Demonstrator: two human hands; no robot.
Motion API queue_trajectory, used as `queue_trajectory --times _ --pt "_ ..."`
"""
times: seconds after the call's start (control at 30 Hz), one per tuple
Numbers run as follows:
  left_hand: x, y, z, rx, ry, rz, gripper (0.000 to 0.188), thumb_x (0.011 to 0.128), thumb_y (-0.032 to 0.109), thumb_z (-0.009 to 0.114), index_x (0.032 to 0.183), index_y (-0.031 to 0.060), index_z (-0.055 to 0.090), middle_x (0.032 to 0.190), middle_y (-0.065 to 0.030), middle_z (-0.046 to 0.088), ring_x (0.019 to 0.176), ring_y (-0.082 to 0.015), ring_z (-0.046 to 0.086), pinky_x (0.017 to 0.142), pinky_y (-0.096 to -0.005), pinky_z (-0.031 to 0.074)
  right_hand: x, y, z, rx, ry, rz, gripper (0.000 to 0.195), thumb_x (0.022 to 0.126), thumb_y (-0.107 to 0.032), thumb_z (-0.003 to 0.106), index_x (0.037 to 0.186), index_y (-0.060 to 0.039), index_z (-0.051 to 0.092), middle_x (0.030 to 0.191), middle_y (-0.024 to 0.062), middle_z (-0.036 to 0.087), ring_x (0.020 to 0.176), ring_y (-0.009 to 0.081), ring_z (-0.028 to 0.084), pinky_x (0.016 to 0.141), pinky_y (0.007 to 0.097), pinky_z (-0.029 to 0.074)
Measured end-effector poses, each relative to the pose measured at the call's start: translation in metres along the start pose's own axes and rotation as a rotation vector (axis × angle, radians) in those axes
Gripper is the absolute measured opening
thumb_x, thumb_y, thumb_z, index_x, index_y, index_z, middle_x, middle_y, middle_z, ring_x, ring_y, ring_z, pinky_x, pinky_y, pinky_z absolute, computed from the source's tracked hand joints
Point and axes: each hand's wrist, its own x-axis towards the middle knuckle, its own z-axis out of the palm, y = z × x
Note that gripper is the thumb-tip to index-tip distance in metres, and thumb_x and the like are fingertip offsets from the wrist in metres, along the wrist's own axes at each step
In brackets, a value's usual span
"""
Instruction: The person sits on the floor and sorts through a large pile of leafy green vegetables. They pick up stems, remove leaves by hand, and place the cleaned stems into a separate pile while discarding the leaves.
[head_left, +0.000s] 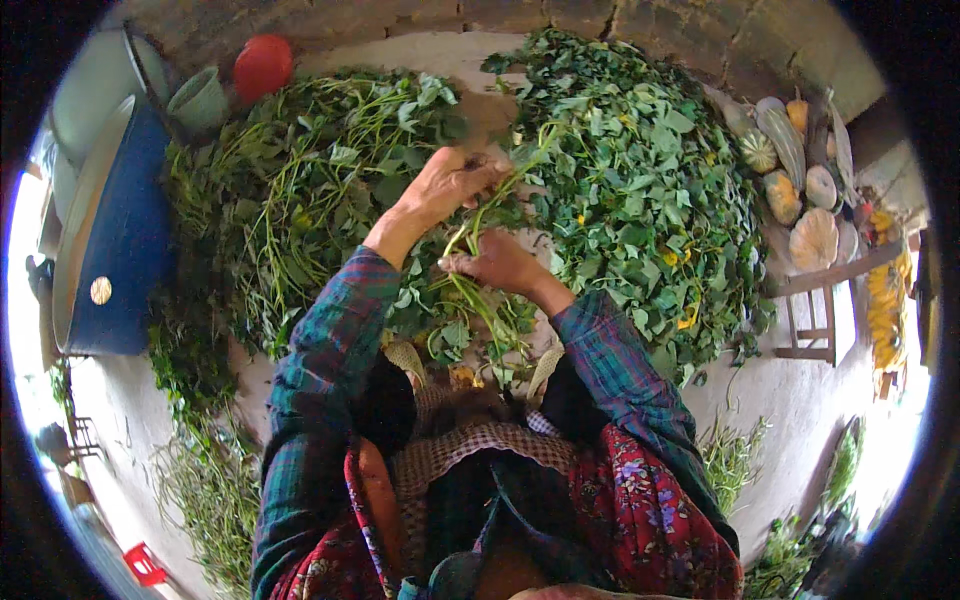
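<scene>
Long green leafy vine stems (475, 225) run between my two hands in front of my knees. My right hand (506, 262) is closed round the lower part of the stems, and leafy ends hang below it. Up and to the left of it, my left hand (461, 180) has its fingers bent at the upper part of the same stems. A heap of long leafy vines (300, 187) lies to the left of my hands. On the right is a large pile of green leaves (637, 202) with some yellow ones among them. More loose leaves (454, 334) lie below my hands.
At the left stand a large blue tub (131, 225), a pale green basket (199, 97) and a red container (262, 66). Gourds and pumpkins (784, 191) lie at the upper right, near a wooden stool (810, 334). Thin stems (217, 487) lie at the lower left, a brick wall (675, 30) behind.
</scene>
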Motion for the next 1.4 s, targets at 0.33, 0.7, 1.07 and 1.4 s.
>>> queue_trajectory --times 0.33,0.7,1.07,1.4 --pt "0.013 -0.048 -0.004 -0.728 -0.143 -0.018 0.014 0.084 0.015 0.063 0.085 0.0014 0.061 0.071 -0.0037 0.061 0.058 -0.0106 0.054 0.054 -0.0215 0.042 -0.006 0.002 -0.014 0.098 -0.073 -0.023 0.035 0.075 -0.037 0.070 0.090 -0.0058 0.063 0.082 0.0120 0.065 0.076 0.0267 0.061 0.070 0.0376 0.046" --pt "0.024 -0.067 0.005 -0.491 0.207 0.118 0.012 0.081 0.011 0.066 0.085 0.0004 0.062 0.074 -0.0020 0.061 0.063 -0.0095 0.054 0.058 -0.0225 0.041 -0.001 0.003 -0.035 0.161 0.287 -0.070 0.018 0.084 -0.013 0.059 0.093 0.0001 0.066 0.082 0.0110 0.068 0.068 0.0142 0.059 0.068 0.0296 0.047" --pt "0.017 -0.064 0.002 -0.475 0.052 -0.005 0.012 0.085 0.014 0.062 0.088 0.0028 0.061 0.078 -0.0015 0.062 0.063 -0.0089 0.057 0.055 -0.0232 0.045 -0.004 -0.009 -0.042 -0.012 0.357 0.040 0.022 0.084 -0.015 0.057 0.101 -0.0011 0.063 0.076 0.0102 0.064 0.066 0.0146 0.056 0.065 0.0280 0.045" --pt "0.027 -0.079 0.021 -0.144 0.291 0.198 0.016 0.077 0.000 0.057 0.091 -0.0030 0.064 0.075 -0.0051 0.064 0.064 -0.0135 0.057 0.059 -0.0275 0.046 -0.007 -0.004 -0.056 0.006 0.456 0.027 0.023 0.082 -0.026 0.058 0.089 -0.0054 0.066 0.076 0.0147 0.065 0.071 0.0321 0.062 0.065 0.0381 0.048"
